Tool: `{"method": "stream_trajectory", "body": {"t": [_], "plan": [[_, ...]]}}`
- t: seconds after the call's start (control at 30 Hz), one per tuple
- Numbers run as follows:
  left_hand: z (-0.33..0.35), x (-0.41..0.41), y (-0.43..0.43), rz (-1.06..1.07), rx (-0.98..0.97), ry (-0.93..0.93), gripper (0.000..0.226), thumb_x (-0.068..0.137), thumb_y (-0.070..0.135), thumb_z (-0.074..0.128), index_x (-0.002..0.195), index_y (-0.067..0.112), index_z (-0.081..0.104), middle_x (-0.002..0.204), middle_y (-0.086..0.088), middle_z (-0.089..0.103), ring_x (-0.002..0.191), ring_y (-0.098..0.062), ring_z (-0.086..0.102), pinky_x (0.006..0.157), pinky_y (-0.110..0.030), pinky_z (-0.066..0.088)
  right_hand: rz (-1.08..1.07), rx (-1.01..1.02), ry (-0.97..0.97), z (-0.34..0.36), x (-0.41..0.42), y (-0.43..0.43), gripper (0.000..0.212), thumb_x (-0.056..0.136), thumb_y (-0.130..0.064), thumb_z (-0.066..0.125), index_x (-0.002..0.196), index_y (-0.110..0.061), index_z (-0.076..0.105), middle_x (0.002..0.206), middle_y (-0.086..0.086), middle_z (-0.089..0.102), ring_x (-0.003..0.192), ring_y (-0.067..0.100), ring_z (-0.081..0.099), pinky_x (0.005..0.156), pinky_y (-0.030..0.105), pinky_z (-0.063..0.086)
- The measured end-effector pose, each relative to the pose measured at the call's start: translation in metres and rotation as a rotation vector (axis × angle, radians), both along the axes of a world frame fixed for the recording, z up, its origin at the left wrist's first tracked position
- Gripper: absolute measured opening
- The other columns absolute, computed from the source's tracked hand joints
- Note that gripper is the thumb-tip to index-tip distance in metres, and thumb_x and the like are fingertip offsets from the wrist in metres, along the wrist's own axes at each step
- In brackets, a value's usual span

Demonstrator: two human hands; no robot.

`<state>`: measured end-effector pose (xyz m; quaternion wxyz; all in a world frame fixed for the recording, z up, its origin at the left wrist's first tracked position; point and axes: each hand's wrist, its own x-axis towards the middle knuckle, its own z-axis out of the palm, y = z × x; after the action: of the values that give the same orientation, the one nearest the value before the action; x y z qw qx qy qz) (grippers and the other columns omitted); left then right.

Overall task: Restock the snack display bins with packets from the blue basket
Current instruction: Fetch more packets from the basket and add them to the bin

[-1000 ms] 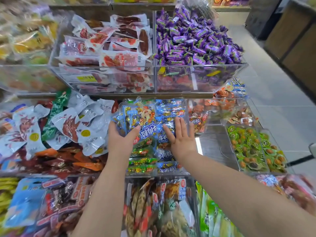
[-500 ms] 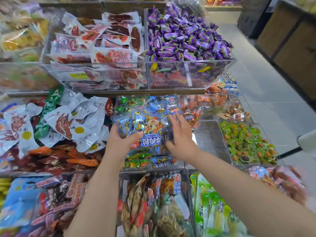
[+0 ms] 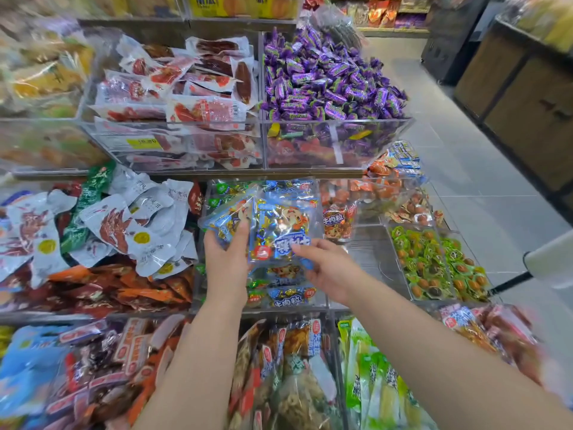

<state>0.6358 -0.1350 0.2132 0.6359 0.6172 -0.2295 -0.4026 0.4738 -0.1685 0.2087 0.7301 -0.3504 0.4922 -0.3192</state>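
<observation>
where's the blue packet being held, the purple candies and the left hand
blue packet [image 3: 280,234], head view, on its shiny front above the label
purple candies [image 3: 328,79], head view, middle of the heap
left hand [image 3: 228,262], head view, back of the hand

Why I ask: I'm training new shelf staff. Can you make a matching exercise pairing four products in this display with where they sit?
Products:
1. purple candies
2. blue packet
3. green-wrapped snacks
4. white packets with yellow stickers

Places:
A. middle tier, heaped to the left of the hands
B. held between the left hand and right hand
C. top clear bin, right side
D. low bin at the far right, next to the aisle floor

Pairs: 1-C, 2-B, 3-D, 4-A
</observation>
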Motion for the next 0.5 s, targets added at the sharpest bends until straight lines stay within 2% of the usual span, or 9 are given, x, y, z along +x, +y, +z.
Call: {"method": "stream_trajectory", "body": {"t": [0.07, 0.13, 0.17, 0.23, 0.3, 0.33, 0.4, 0.47, 0.5], "plan": [[-0.001, 0.009, -0.001, 0.051, -0.002, 0.013, 0.057, 0.091, 0.044, 0.061, 0.140, 0.028, 0.036, 0.114, 0.025, 0.040, 0.115, -0.001, 0.040, 0.093, -0.027, 0.032, -0.075, -0.046, -0.089, 0.008, -0.011, -0.008, 0.021, 0.070, -0.021, 0.078, 0.063, -0.026, 0.058, 0.087, -0.002, 0.063, 0.076, 0.010, 0.061, 0.064, 0.026, 0.053], [-0.001, 0.020, 0.000, 0.090, 0.005, -0.002, 0.064, 0.093, 0.043, 0.058, 0.146, 0.022, 0.030, 0.123, 0.015, 0.031, 0.116, -0.002, 0.032, 0.096, -0.028, 0.029, -0.142, -0.130, -0.093, 0.021, -0.023, -0.018, 0.018, 0.076, -0.010, 0.074, 0.077, -0.020, 0.059, 0.102, 0.008, 0.065, 0.080, 0.016, 0.067, 0.075, 0.038, 0.058], [-0.001, 0.024, 0.001, 0.109, 0.009, -0.025, 0.066, 0.093, 0.043, 0.058, 0.148, 0.020, 0.027, 0.124, 0.013, 0.028, 0.116, -0.001, 0.030, 0.096, -0.029, 0.028, -0.151, -0.182, -0.029, 0.028, -0.028, -0.024, 0.019, 0.077, -0.007, 0.073, 0.083, -0.017, 0.058, 0.107, 0.012, 0.064, 0.081, 0.019, 0.067, 0.077, 0.041, 0.058], [-0.001, 0.033, 0.003, 0.139, 0.017, -0.057, 0.066, 0.094, 0.042, 0.057, 0.148, 0.019, 0.027, 0.120, 0.017, 0.030, 0.110, 0.005, 0.035, 0.094, -0.029, 0.029, -0.109, -0.338, 0.201, 0.041, -0.037, -0.035, 0.024, 0.074, -0.007, 0.077, 0.087, -0.019, 0.059, 0.106, 0.010, 0.065, 0.083, 0.018, 0.066, 0.073, 0.036, 0.058], [-0.002, 0.039, 0.005, 0.174, 0.023, -0.072, 0.060, 0.095, 0.039, 0.057, 0.145, 0.018, 0.032, 0.102, 0.031, 0.035, 0.083, 0.023, 0.043, 0.087, -0.023, 0.033, -0.023, -0.531, 0.410, 0.054, -0.039, -0.043, 0.032, 0.068, -0.011, 0.082, 0.085, -0.027, 0.061, 0.084, -0.006, 0.069, 0.070, 0.005, 0.062, 0.061, 0.022, 0.054], [-0.001, 0.042, 0.007, 0.194, 0.029, -0.078, 0.056, 0.095, 0.038, 0.057, 0.142, 0.018, 0.036, 0.093, 0.034, 0.032, 0.073, 0.025, 0.041, 0.079, -0.017, 0.035, 0.015, -0.595, 0.473, 0.059, -0.038, -0.046, 0.035, 0.065, -0.013, 0.084, 0.085, -0.029, 0.060, 0.075, -0.011, 0.067, 0.064, 0.000, 0.060, 0.058, 0.018, 0.052], [-0.001, 0.044, 0.009, 0.210, 0.042, -0.103, 0.036, 0.095, 0.038, 0.056, 0.128, 0.025, 0.047, 0.090, 0.033, 0.033, 0.074, 0.017, 0.042, 0.066, -0.007, 0.037, 0.107, -0.674, 0.581, 0.062, -0.029, -0.049, 0.041, 0.063, -0.018, 0.086, 0.086, -0.034, 0.055, 0.074, -0.013, 0.063, 0.065, -0.001, 0.059, 0.062, 0.013, 0.049], [0.002, 0.044, 0.011, 0.209, 0.046, -0.108, 0.022, 0.095, 0.038, 0.056, 0.116, 0.032, 0.050, 0.095, 0.028, 0.035, 0.083, 0.008, 0.043, 0.067, -0.008, 0.041, 0.273, -0.751, 0.714, 0.056, -0.015, -0.049, 0.041, 0.067, -0.021, 0.083, 0.095, -0.033, 0.054, 0.086, -0.011, 0.065, 0.077, 0.006, 0.061, 0.072, 0.018, 0.050], [0.002, 0.043, 0.011, 0.202, 0.039, -0.105, 0.026, 0.095, 0.039, 0.056, 0.119, 0.029, 0.050, 0.095, 0.028, 0.035, 0.085, 0.007, 0.043, 0.071, -0.012, 0.042, 0.373, -0.794, 0.783, 0.051, -0.008, -0.049, 0.040, 0.072, -0.022, 0.080, 0.103, -0.028, 0.056, 0.094, -0.007, 0.066, 0.084, 0.010, 0.062, 0.078, 0.022, 0.049]]}}
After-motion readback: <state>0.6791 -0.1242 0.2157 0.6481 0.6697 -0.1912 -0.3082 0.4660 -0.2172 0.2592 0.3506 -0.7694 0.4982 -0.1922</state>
